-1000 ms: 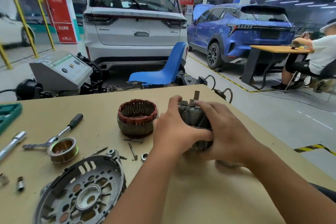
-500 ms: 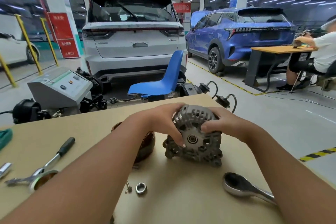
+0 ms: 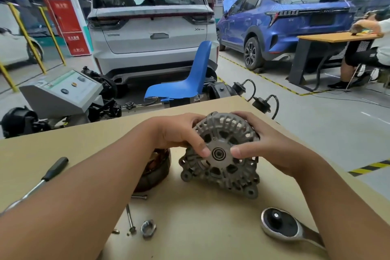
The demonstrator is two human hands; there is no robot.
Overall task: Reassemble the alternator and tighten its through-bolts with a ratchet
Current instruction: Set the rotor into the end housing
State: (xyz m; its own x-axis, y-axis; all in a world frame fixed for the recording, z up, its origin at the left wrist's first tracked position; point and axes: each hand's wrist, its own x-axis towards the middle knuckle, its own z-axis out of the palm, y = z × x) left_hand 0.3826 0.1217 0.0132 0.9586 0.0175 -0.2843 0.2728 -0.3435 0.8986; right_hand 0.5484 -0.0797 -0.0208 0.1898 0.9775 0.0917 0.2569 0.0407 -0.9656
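Two hands, left hand (image 3: 179, 133) and right hand (image 3: 268, 143), grip one alternator housing (image 3: 221, 154), fingers curled around it. One ratchet (image 3: 282, 227) lies near the worktop (image 3: 200, 228) right edge. One nut (image 3: 148, 228) and two bolts (image 3: 129, 218) lie loose.

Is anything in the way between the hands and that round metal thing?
No. Both the left hand and right hand already hold the alternator, thumbs on its face; nothing sits between.

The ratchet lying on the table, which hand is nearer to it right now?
Right. The right hand grips the alternator housing almost directly above the ratchet; the left hand grips the housing's far side, farther away. Neither touches it.
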